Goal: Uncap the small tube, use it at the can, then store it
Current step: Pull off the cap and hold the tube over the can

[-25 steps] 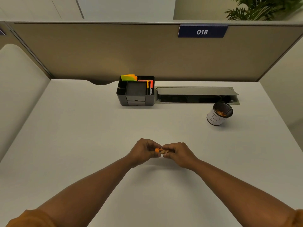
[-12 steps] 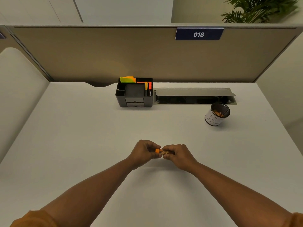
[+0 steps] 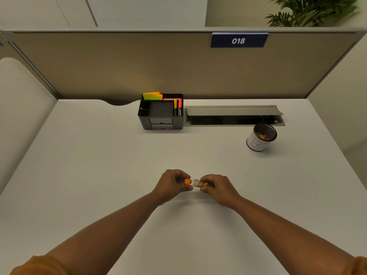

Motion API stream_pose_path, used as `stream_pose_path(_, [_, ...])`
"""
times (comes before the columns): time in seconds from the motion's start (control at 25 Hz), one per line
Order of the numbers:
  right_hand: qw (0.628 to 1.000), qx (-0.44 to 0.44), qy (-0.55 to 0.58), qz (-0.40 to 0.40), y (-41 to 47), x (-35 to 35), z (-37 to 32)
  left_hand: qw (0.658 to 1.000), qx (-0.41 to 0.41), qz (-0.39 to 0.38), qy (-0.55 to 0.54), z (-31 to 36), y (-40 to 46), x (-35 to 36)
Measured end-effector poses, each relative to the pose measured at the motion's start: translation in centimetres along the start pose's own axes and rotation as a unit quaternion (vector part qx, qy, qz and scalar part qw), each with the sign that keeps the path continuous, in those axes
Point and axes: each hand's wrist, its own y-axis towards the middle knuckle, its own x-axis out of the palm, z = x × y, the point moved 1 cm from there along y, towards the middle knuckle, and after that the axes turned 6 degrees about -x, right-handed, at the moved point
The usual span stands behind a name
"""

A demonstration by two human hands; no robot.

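A small clear tube (image 3: 196,183) lies sideways between my two hands, low over the white desk (image 3: 99,165). My left hand (image 3: 171,184) pinches its orange cap (image 3: 187,181). My right hand (image 3: 217,187) grips the tube's body, most of which is hidden by the fingers. Cap and body sit close together; I cannot tell whether they are joined. The can (image 3: 261,137), a black mesh cup with a white paper wrap, stands at the far right with orange bits inside.
A black desk organizer (image 3: 160,113) with bright sticky notes and pens stands at the back centre. An open cable tray (image 3: 234,116) runs to its right, just behind the can. A tan partition wall (image 3: 139,66) closes the back of the desk.
My hands have drawn slightly apart, so more of the clear tube shows between the orange cap and my right fingers. The can and organizer have not moved.
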Motion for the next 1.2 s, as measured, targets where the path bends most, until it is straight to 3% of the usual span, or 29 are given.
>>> stream_pose_path(0.32, [0.996, 0.048, 0.035, 0.063, -0.3, -0.9, 0.9, 0.983, 0.047, 0.03, 0.176, -0.9, 1.2, 1.6])
stream_pose_path(0.52, [0.99, 0.058, 0.079, 0.106, -0.5, -2.3, 1.2, 0.973, 0.062, 0.029, 0.222, -1.8, 1.8, 2.5])
stream_pose_path(0.92, [0.982, 0.071, 0.107, 0.137, -0.2, -2.8, 1.4, 0.963, 0.114, 0.068, 0.234, -3.9, 1.7, 1.6])
stream_pose_path(1.08, [0.982, 0.076, 0.108, 0.135, -0.2, -2.6, 1.3, 0.967, 0.103, 0.09, 0.217, -4.3, 1.6, 1.5])
stream_pose_path(1.2, [0.982, 0.074, 0.108, 0.138, -0.3, -2.6, 1.2, 0.968, 0.077, 0.06, 0.23, -4.5, 1.5, 1.3])
